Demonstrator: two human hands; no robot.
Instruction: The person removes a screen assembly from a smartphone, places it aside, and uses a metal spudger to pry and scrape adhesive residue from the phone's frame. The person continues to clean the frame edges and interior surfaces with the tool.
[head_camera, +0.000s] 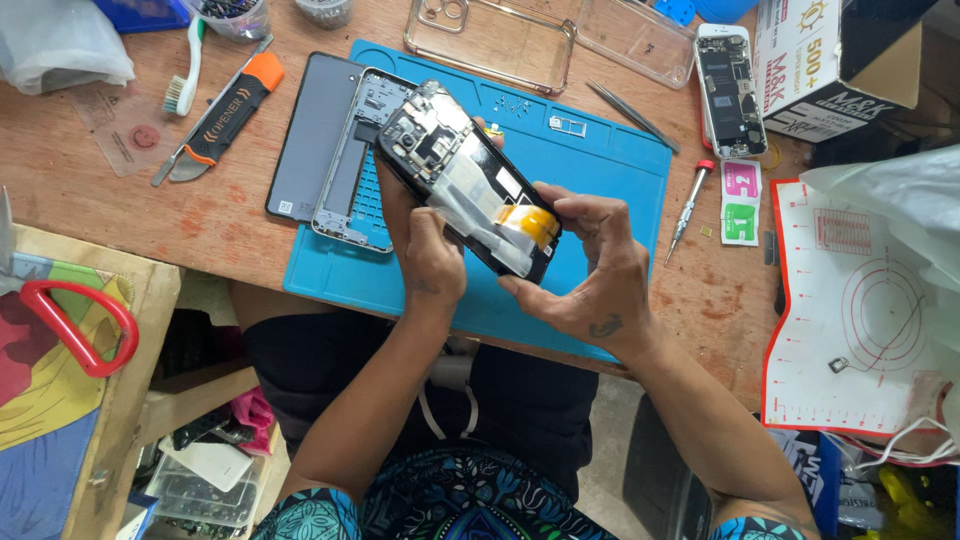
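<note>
I see my right hand's fingers (560, 215) pinching the lower end of the opened phone (465, 180), by its yellow tape. My left hand (432, 262) grips the long edge from below. The phone's long axis runs up-left, away from both hands, raised over the blue mat (600, 160) on the desk (110, 190).

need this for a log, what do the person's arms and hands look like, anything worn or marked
Both arms are bare, with no sleeves, gloves, watch or rings in view. The right hand has a small dark tattoo near the wrist. The left hand shows a fainter dark mark on its back.
</note>
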